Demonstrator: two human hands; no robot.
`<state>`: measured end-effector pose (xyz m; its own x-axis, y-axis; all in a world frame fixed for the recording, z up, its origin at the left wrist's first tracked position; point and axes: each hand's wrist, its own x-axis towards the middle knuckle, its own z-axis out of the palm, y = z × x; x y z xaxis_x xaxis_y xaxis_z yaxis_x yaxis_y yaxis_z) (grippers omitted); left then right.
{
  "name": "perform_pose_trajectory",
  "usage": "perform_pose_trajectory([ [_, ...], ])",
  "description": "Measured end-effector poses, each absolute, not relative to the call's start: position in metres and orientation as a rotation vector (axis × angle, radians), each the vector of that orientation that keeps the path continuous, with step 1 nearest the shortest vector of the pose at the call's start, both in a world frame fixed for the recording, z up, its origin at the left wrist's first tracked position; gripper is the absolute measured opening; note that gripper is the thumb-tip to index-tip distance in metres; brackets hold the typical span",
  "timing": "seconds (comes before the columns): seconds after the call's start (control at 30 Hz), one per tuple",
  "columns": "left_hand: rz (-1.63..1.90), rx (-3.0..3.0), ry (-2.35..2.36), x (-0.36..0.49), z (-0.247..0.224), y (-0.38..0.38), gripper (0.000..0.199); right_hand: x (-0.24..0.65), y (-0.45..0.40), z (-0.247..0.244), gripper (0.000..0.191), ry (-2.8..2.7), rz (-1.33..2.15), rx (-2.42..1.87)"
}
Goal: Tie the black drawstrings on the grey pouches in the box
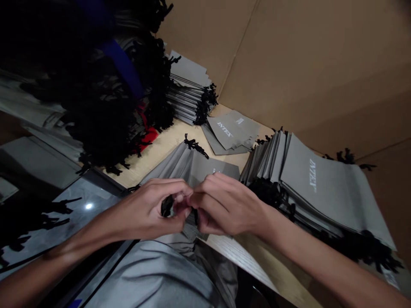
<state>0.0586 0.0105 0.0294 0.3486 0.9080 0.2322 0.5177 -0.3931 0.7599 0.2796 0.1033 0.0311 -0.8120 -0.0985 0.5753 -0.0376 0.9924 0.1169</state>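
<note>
My left hand (150,208) and my right hand (223,204) meet in the middle of the view, fingers curled close together. Between them they pinch a black drawstring cord (167,206), partly hidden by my fingers. The cord seems to belong to a grey drawstring pouch (205,171) lying under my hands, with white lettering mostly covered. To the right of my right hand lies a tall stack of grey INTEX pouches (317,184), with black cords bunched at one end.
Behind my hands are a smaller grey pouch stack (189,92) and a loose pile printed INTEX (229,132). A large heap of black-corded pouches (105,94) rises at upper left. Cardboard (321,55) walls the far side, and a dark glossy surface (80,218) lies at left.
</note>
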Motion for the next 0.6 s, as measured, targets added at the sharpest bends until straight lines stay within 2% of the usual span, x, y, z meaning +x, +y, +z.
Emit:
perform_pose_trajectory([
  [0.27,0.913,1.564,1.084,0.065,0.024,0.011,0.003,0.272,0.091,0.004,0.027,-2.350,0.182,-0.100],
  [0.4,0.903,1.365,1.028,0.064,0.022,0.012,0.011,0.264,0.083,-0.012,0.030,-2.198,0.342,-0.180],
  [0.6,0.890,1.166,0.946,0.060,0.021,0.016,0.017,0.251,0.071,-0.015,0.031,-2.049,0.401,-0.301],
])
